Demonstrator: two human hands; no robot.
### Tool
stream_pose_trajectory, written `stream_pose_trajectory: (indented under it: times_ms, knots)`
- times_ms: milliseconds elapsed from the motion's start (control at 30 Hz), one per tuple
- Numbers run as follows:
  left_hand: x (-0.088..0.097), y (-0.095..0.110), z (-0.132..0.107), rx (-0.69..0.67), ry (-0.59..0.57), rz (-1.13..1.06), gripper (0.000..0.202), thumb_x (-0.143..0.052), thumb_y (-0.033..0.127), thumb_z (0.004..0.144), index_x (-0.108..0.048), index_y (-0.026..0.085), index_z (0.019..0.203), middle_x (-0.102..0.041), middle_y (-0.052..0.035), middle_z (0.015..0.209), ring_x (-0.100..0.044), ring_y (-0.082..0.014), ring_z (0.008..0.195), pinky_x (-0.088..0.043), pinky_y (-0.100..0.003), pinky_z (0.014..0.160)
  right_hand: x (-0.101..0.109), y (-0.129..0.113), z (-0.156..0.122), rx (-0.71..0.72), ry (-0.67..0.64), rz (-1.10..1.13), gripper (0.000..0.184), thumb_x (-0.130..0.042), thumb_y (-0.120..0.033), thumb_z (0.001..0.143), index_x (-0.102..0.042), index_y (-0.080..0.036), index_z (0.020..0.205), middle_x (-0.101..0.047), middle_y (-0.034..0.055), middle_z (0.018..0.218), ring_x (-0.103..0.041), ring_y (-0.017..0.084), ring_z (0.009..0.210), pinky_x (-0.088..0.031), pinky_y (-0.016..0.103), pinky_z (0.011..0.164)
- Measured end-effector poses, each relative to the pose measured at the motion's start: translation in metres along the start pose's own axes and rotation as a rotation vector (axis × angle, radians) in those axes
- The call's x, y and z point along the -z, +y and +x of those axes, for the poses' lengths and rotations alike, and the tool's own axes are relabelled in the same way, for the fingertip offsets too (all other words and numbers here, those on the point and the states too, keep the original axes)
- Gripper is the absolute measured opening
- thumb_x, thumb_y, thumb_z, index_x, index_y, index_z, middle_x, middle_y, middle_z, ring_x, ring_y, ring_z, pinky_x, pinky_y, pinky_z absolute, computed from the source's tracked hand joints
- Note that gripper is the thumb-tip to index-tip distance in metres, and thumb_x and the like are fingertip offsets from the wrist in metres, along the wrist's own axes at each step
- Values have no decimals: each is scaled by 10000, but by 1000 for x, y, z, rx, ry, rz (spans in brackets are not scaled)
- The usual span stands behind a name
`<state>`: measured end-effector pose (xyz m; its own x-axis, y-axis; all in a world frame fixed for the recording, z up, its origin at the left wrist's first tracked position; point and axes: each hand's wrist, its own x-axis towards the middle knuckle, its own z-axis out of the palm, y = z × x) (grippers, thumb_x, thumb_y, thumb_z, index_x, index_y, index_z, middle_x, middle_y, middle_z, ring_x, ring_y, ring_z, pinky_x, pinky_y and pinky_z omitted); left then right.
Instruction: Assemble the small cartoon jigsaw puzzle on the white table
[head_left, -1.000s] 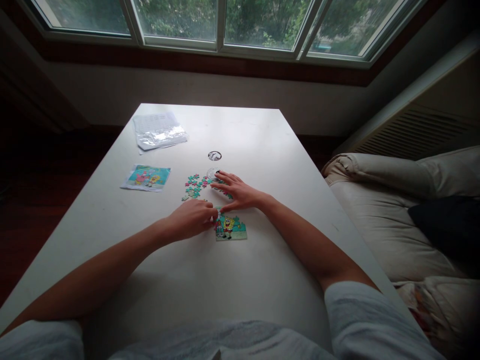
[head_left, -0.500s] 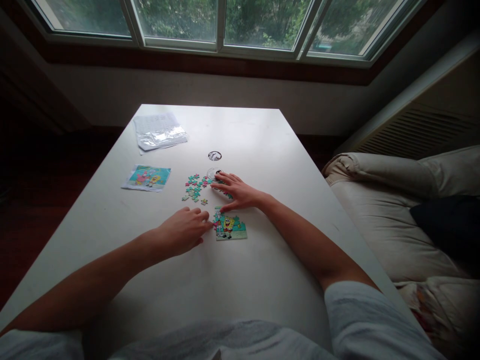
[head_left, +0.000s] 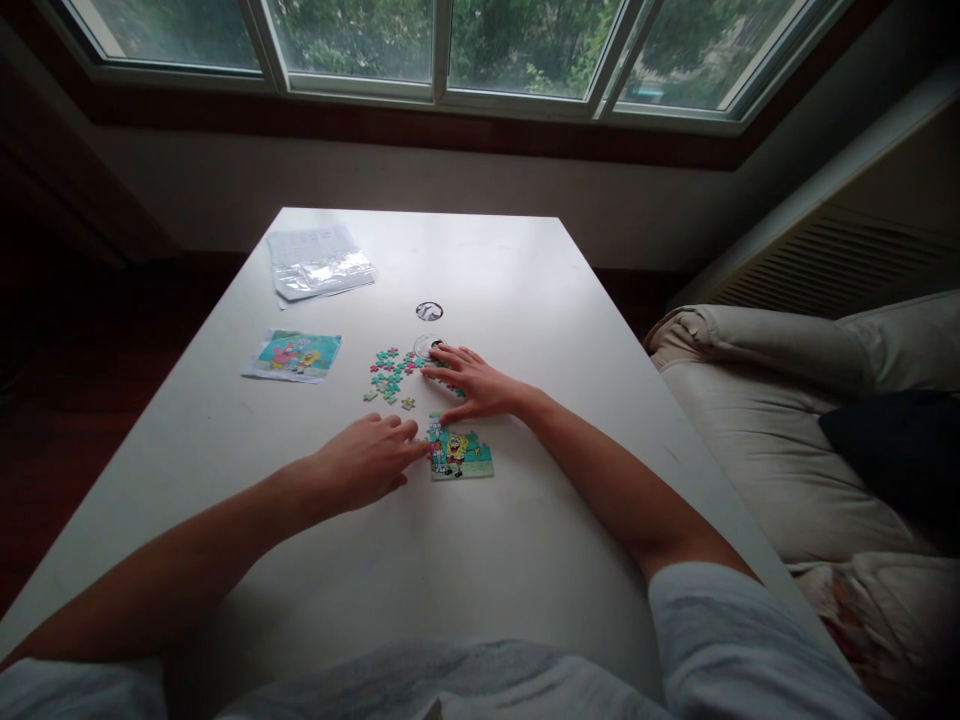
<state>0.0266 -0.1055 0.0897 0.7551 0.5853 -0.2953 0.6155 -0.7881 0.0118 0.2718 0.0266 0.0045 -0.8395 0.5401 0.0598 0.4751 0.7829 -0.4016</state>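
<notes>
A partly assembled jigsaw puzzle (head_left: 466, 462) with a yellow cartoon character lies on the table. My left hand (head_left: 367, 458) is beside its left edge, index finger stretched out and touching a pink puzzle piece (head_left: 431, 451) there. The thumb stays apart from that finger, and the others are bent. My right hand (head_left: 476, 385) is spread palm down above the puzzle, its thumb at the top edge. Its fingers lie over some of the loose puzzle pieces (head_left: 388, 380), hiding part of them, and reach a clear round disc (head_left: 424, 347).
A picture sheet (head_left: 296, 357) of the cartoon scene lies left on the white table (head_left: 510, 560). Papers in a plastic sleeve (head_left: 321, 264) are at the far left. A small round dark-rimmed object (head_left: 430, 312) sits beyond the pieces. A pale sofa (head_left: 757, 430) stands on the right.
My left index finger has moved slightly to the right, against the puzzle's left edge, and the pink piece there sits a little further right. My right hand has stayed in place.
</notes>
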Motion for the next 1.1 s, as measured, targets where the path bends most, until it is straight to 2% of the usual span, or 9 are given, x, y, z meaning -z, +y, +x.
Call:
stream_pose_trajectory:
  times_ms: [167,400,667,900,1100]
  knots:
    - [-1,-3,-1,-10,-24,-10,581,-722,324,873,-516,324,1415,-616,-94,1228,-638,-249,1011,-469,-335,841,1,0,0,-5,-7,-9,938,-699,-721,774,-350,-365,1569,-154,43,1699,-86,328,1569,-77,546,1269]
    - [1,-11,-1,-32,1,-33,573,-716,306,878,-526,387,1413,-615,-75,1219,-649,-234,974,-476,-335,847,2,-2,0,-5,-8,-14,930,-707,-705,779,-362,-349,1567,-159,56,1697,-97,330,1567,-81,553,1267]
    - [1,-24,-5,-34,0,-92,521,-696,305,895,-559,380,1393,-609,-78,1282,-634,-236,1085,-458,-317,911,-1,-1,0,-15,-15,-27,936,-689,-726,780,-354,-351,1569,-144,53,1701,-86,329,1569,-76,557,1269]
    - [0,-22,-5,-28,-28,-83,572,-695,283,881,-529,409,1414,-618,-66,1167,-653,-220,942,-471,-301,800,-1,1,0,-16,-14,-19,938,-692,-727,775,-349,-365,1569,-138,35,1702,-75,333,1570,-74,558,1270]
    - [1,-20,-4,-17,-4,-70,519,-715,326,872,-573,377,1368,-616,-77,1165,-656,-236,964,-475,-322,837,0,0,1,-12,-17,-14,923,-695,-708,787,-358,-352,1569,-147,40,1700,-79,339,1569,-77,563,1268]
